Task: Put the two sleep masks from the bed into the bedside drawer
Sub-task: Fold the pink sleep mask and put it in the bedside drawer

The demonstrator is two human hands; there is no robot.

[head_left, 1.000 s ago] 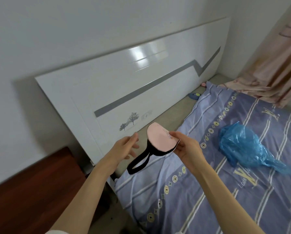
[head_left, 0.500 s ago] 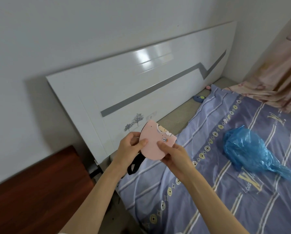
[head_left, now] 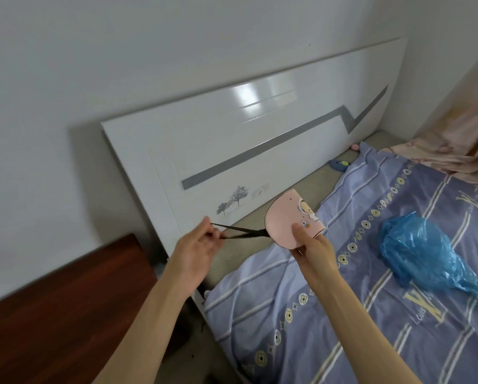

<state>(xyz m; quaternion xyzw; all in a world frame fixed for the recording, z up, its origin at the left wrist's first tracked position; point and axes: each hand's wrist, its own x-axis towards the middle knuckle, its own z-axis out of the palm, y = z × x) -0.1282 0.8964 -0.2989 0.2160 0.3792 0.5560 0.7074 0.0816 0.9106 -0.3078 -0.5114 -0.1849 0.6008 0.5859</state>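
A folded pink sleep mask (head_left: 283,224) with a small cartoon print is held in the air above the bed's head end. My right hand (head_left: 312,245) pinches its lower edge. My left hand (head_left: 197,245) pulls the mask's black strap (head_left: 240,232) taut to the left. A dark blue object (head_left: 340,165) lies by the headboard; it may be the second mask. The red-brown bedside cabinet (head_left: 60,309) shows at lower left, top only; no drawer is in sight.
A glossy white headboard (head_left: 232,151) stands against the wall. A purple patterned sheet (head_left: 343,314) covers the bed, with a crumpled blue plastic bag (head_left: 423,250) on it. A pink curtain (head_left: 459,134) hangs at the far right. A narrow gap separates bed and cabinet.
My left hand let go of the mask's body, took the strap and drew it out to the left. The view has shifted slightly left.
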